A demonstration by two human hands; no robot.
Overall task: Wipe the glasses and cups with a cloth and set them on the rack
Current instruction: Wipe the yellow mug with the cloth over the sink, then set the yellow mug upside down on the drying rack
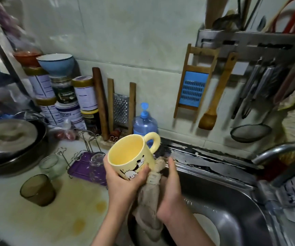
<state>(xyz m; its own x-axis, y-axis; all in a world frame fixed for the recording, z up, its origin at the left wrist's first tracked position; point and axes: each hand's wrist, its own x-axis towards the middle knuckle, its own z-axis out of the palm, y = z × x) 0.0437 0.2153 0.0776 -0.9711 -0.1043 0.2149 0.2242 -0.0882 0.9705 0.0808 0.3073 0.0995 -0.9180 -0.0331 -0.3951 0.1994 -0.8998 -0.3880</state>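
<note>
Currently, one item is mid-wipe. The yellow mug [134, 155] is held tilted above the edge of the table [10, 219], just left of the sink [223, 201], with its mouth toward the camera and its handle up and to the right.

Hands: the left hand [123, 178] is clamped round the mug's lower wall, thumb laid across the cartoon print. The right hand [169, 192] is closed on the cloth [150, 190], which is pressed against the base side of the mug. Its fingers are hidden behind the cloth, so the grip is judged from the bunched fabric and the raised thumb. The rest of the cloth hangs down into the sink.

Progress: the rack [80, 167], a purple tray with wire pegs, stands on the table left of the mug. One inverted glass [97, 167] is seen on it and is counted as done, though blur limits certainty about how it sits. The other pegs in view are bare.

Pending, by judgement: an upright clear glass [51, 166] stands on the table just beside the rack's left side, and a brown glass [37, 189] stands nearer the camera. Whether either has been wiped cannot be told; neither is racked.

Estimate: roughly one of four items is placed. The mug's wipe is to be finished and the mug racked, then the two loose glasses handled.
</note>
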